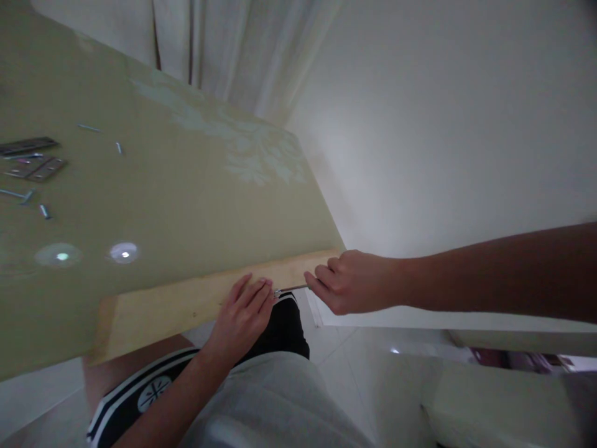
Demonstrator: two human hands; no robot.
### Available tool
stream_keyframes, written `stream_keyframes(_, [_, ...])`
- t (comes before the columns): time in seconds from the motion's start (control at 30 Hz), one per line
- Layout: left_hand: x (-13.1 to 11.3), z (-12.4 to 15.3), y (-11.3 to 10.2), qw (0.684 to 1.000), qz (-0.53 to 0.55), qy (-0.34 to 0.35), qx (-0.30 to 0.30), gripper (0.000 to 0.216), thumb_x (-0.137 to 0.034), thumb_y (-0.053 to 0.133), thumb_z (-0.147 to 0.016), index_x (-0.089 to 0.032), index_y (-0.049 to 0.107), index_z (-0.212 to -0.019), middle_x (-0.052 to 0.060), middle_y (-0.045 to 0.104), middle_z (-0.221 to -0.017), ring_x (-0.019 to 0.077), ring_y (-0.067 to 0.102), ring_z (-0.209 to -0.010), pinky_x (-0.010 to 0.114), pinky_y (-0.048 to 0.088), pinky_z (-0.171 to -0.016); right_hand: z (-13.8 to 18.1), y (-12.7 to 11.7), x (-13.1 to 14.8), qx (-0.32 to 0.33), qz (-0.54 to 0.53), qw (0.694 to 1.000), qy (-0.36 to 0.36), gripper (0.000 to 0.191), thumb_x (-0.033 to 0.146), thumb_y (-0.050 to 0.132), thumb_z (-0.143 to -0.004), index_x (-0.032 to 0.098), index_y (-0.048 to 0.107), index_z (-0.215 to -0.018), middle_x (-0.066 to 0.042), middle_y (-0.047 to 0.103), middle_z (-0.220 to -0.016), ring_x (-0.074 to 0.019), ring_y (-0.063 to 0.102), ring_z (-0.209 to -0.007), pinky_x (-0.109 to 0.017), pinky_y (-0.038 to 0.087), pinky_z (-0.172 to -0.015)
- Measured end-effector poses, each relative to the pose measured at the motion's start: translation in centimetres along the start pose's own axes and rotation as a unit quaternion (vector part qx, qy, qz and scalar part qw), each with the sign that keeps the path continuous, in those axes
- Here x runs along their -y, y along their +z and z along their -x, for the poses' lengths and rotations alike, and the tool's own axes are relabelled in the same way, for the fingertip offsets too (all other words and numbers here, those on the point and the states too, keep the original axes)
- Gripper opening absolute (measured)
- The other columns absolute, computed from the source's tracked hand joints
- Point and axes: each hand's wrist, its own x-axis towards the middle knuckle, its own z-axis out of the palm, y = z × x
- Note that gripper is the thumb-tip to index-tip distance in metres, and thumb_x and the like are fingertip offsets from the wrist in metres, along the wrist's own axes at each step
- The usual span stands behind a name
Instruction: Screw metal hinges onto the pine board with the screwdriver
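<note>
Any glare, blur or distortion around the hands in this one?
Head view: dim, flat light; two lamp reflections glare on the table, clear of the hands. Wide-angle tilt skews the table's edge. The left hand on the wooden plank and right hand gripping a thin metal rod look soft but legible.

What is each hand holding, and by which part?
Right hand grips a thin metal tool by its hidden end; left hand lies flat on the pale wooden plank.

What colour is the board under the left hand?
The board is pale yellowish wood; head view.
</note>
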Motion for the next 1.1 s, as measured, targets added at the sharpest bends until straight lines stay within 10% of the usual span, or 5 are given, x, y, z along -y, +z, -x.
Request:
stream_keyframes(0.2, [0.1, 0.1, -0.1, 1.000, 0.004, 0.006, 0.008, 0.026, -0.007, 0.053, -0.099, -0.014, 0.077, -0.107, 0.012, 0.079, -0.118, 0.0271, 0.070, -0.113, 0.052, 0.050, -0.110, -1.4, -0.5, 0.2, 0.139, -0.404, 0.840, 0.334, 0.030, 0.039, 0.071, -0.090, 0.014, 0.073, -0.074, -0.001, 0.064, -0.063, -0.0106, 0.048, -0.050, -0.025, 0.034, -0.049])
stream_keyframes(0.43, [0.1, 0.1, 0.2, 1.000, 0.001, 0.001, -0.005, 0.019, -0.014, 0.058, -0.101, -0.014, 0.077, -0.107, 0.011, 0.080, -0.114, 0.0264, 0.071, -0.109, 0.051, 0.053, -0.108, 0.5, 0.2, -0.8, -0.006, 0.036, 0.998, -0.050, 0.029, 0.008, 0.047, -0.101, 0.013, 0.074, -0.108, -0.013, 0.075, -0.094, -0.0190, 0.065, -0.075, -0.029, 0.036, -0.056])
stream_keyframes(0.57, [0.1, 0.0, 0.0, 1.000, 0.002, 0.000, -0.004, 0.022, -0.010, 0.055, -0.101, -0.012, 0.076, -0.107, 0.011, 0.080, -0.114, 0.0268, 0.071, -0.110, 0.052, 0.052, -0.109, -0.4, 0.2, -0.1, 0.050, -0.069, 0.993, 0.077, 0.021, 0.005, 0.056, -0.092, 0.013, 0.076, -0.094, -0.011, 0.075, -0.084, -0.0177, 0.063, -0.069, -0.028, 0.035, -0.055])
stream_keyframes(0.77, [0.0, 0.0, -0.2, 1.000, 0.002, 0.002, 0.012, 0.026, -0.006, 0.053, -0.099, -0.014, 0.076, -0.107, 0.012, 0.079, -0.118, 0.0272, 0.071, -0.112, 0.052, 0.051, -0.109, -1.0, 0.6, 1.0, 0.156, -0.432, 0.808, 0.370, 0.021, 0.032, 0.067, -0.090, 0.014, 0.072, -0.080, -0.001, 0.063, -0.062, -0.0098, 0.046, -0.048, -0.025, 0.032, -0.046])
stream_keyframes(1.1, [0.0, 0.0, 0.0, 1.000, 0.002, -0.001, -0.006, 0.023, -0.008, 0.055, -0.100, -0.014, 0.077, -0.106, 0.011, 0.080, -0.115, 0.0268, 0.072, -0.110, 0.052, 0.053, -0.108, 0.1, 0.4, -0.4, -0.021, 0.039, 0.996, -0.074, 0.026, 0.008, 0.050, -0.099, 0.012, 0.075, -0.104, -0.013, 0.074, -0.093, -0.0186, 0.063, -0.071, -0.030, 0.032, -0.053])
